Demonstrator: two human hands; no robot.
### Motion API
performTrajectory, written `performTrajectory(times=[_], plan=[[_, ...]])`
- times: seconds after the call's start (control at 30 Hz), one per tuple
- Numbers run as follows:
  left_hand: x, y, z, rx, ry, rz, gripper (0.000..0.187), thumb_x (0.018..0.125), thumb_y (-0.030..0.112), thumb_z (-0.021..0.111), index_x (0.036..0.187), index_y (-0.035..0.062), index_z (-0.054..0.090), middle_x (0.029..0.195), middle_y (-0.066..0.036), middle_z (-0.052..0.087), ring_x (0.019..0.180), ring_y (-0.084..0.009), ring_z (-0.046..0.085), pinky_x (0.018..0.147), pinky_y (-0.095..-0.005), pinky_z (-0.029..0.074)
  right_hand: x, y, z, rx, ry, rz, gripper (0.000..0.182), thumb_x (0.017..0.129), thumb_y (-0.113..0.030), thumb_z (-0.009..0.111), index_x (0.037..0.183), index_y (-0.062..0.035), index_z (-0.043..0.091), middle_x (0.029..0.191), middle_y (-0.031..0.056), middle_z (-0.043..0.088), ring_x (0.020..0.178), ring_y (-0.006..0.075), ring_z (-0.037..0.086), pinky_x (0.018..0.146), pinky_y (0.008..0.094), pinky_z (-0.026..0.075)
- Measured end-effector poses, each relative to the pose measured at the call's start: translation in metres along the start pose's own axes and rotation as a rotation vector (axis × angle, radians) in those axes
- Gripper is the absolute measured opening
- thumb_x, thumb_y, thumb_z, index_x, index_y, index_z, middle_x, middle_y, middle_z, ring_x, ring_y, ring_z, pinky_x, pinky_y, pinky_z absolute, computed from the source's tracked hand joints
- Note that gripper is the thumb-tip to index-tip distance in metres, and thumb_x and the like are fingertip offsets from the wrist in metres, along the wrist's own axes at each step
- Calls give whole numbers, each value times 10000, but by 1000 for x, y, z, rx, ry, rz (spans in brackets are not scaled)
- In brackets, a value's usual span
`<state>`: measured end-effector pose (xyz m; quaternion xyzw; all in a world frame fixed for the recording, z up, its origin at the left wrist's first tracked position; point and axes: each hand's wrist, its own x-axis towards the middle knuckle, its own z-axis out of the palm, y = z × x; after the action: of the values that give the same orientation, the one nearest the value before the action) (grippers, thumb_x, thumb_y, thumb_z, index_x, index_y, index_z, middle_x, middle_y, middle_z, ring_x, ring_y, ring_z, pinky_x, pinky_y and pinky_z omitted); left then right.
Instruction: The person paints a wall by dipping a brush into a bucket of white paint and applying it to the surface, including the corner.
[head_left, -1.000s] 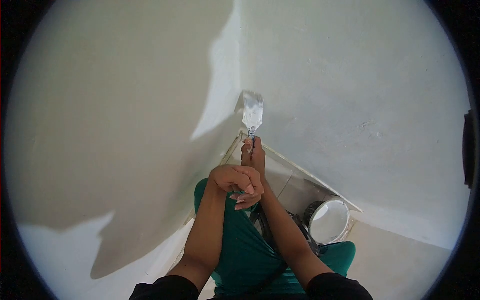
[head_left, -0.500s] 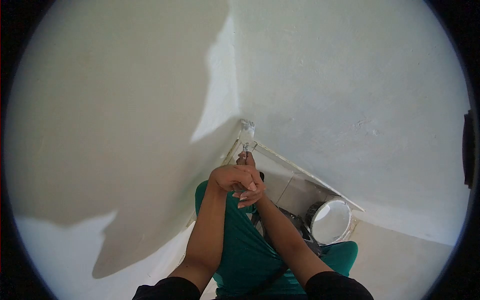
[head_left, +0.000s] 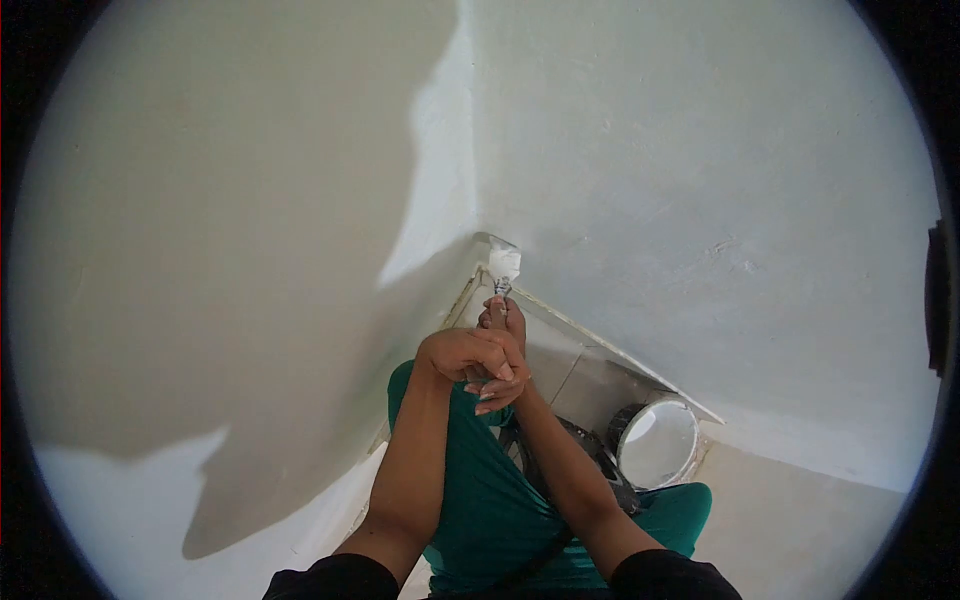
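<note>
A putty knife [head_left: 505, 264] loaded with white paste has its blade at the foot of the wall corner. Beyond the overlap of my arms, the fingers of my right hand [head_left: 502, 314] are closed round its handle. My left hand [head_left: 468, 356] bends across from the left, its fingers curled over my right wrist area, which is partly hidden. White residue marks the blade.
Two pale walls [head_left: 700, 180] meet above the hands, with a thin ledge [head_left: 620, 352] along the right one. A bucket [head_left: 657, 444] with white material stands right of my arms, near dark items [head_left: 590, 445]. My green-clad knees flank the tiled floor [head_left: 580, 385].
The putty knife and right fingers have shifted slightly right, and the blade has turned, showing more white paste. My left hand has stayed almost still.
</note>
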<state>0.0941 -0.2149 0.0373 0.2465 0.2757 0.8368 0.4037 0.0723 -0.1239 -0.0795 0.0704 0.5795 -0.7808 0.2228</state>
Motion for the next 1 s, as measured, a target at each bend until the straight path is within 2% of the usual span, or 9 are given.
performTrajectory(times=[0.23,0.4,0.43,0.53,0.6,0.67,0.8,0.9,1.0], plan=[[-8,-4,5,-83,6,92,294,774,186,480,553,-9,477,504,-90,454,434,-225,523,343,-257,370,-33,-39,9,61,-13,-39,196,969,-226,440,916,-43,487,656,-14,462,584,67,425,516,256,373],[-5,0,1,17,100,-6,338,809,220,491,543,12,485,486,-81,463,395,-193,472,371,-287,399,-20,-28,-1,-485,97,-274,213,954,-234,456,988,-25,482,682,37,518,599,131,475,545,277,399],[-4,2,1,52,132,-18,352,824,231,495,541,22,490,479,-77,470,380,-183,451,382,-298,409,-13,-19,-3,-551,115,-322,224,951,-240,461,1004,-22,479,685,47,527,602,142,484,550,284,405],[5,-4,-3,180,482,-127,355,863,270,495,616,18,525,553,-72,522,448,-160,509,416,-267,412,2,14,-15,-577,155,-163,253,937,-273,498,1027,-38,470,734,68,517,592,169,466,541,300,417],[12,-10,-9,317,606,-182,336,878,287,493,683,19,553,594,-64,546,505,-135,543,436,-250,414,28,69,-26,59,-151,-677,273,931,-299,505,1022,-43,480,784,79,506,632,183,483,567,318,430],[13,-14,-13,418,700,-272,328,890,303,481,740,27,577,619,-56,562,545,-117,564,449,-242,417,30,92,-34,351,-260,-769,283,925,-318,510,1009,-48,490,819,84,495,669,193,496,589,332,437],[18,-15,-17,596,766,-443,341,900,311,423,787,48,608,634,-38,552,557,-120,576,473,-269,436,21,98,-49,187,-107,-211,288,915,-342,515,968,-59,515,858,81,479,737,207,515,628,353,442],[16,-21,-26,710,772,-585,347,909,319,394,824,63,613,654,-32,581,569,-110,577,466,-262,434,41,180,-89,89,-77,-221,274,916,-337,504,923,-65,531,839,68,497,764,206,534,652,369,441],[13,-31,-36,726,753,-660,348,903,320,396,835,59,617,672,-32,610,577,-106,586,450,-256,429,51,193,-113,-542,-189,-242,256,927,-310,483,903,-59,533,783,54,527,715,205,541,638,367,439]])
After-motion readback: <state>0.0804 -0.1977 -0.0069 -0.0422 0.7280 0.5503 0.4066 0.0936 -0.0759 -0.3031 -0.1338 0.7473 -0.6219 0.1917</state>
